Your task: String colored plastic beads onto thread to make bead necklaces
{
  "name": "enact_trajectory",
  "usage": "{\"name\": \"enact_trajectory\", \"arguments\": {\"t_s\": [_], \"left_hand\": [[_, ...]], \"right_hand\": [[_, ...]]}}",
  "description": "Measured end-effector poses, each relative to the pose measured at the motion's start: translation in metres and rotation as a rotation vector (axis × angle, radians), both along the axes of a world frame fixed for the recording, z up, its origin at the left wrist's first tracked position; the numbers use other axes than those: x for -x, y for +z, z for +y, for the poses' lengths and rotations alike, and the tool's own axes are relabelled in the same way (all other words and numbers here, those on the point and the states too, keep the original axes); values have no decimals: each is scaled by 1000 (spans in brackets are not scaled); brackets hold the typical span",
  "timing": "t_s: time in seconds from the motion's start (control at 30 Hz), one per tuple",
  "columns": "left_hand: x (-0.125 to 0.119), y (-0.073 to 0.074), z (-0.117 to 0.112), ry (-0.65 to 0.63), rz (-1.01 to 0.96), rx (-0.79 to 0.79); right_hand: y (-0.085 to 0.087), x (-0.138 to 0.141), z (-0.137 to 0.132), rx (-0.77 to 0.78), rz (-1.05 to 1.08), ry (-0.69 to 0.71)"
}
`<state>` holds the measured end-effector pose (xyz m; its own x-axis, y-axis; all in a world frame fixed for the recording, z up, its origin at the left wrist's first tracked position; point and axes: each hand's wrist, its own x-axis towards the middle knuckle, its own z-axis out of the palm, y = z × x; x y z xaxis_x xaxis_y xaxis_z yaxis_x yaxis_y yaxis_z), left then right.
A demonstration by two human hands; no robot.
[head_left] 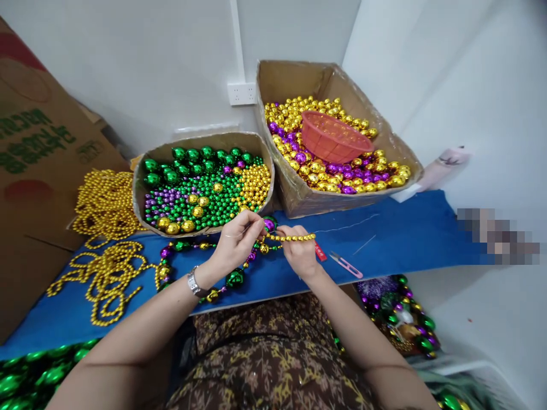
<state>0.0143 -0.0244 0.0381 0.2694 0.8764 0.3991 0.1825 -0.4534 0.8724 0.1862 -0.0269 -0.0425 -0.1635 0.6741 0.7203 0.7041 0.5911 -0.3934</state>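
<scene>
While the left grip (238, 242) pinches thread (233, 235) and the right grip (301, 257) gold beads (294, 238), a basket (331, 139) sits in a bead-filled box (307, 199).

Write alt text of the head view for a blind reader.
A person's right hand holds a short row of gold beads over a blue table, the left hand pinched close beside it. A multicolored bead garland lies beneath; behind stand two cardboard boxes of green, purple and gold beads.
</scene>
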Motion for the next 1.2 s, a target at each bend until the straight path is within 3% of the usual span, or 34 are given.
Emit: {"name": "enact_trajectory", "arguments": {"t_s": [0.1,0.23,0.37,0.57,0.7,0.83,0.97,1.03,1.1,1.13,1.2], "left_hand": [[1,0,4,4,-60,69],[4,0,9,-12,-117,150],[8,-3,15,-36,-120,153],[11,2,22,-90,179,114],[13,2,25,-153,255,142],[13,-6,25,-75,59,206],[17,-12,25,59,-103,241],[19,-14,23,72,-101,246],[20,-15,18,50,-72,227],[20,-16,15,33,-54,208],[19,-18,9,-7,-9,154]], "right_hand": [[-1,-1,13,-281,-192,-150],[-2,10,24,-457,-160,-183],[-3,20,28,-469,-69,-168],[-9,22,32,-386,-113,-119],[-9,27,31,-277,-58,-79],[-4,39,6,18,178,-18],[-3,41,-46,410,255,314],[-2,35,-67,538,206,547],[3,27,-77,640,223,656],[6,24,-77,676,284,626],[12,19,-69,712,478,432]]}}
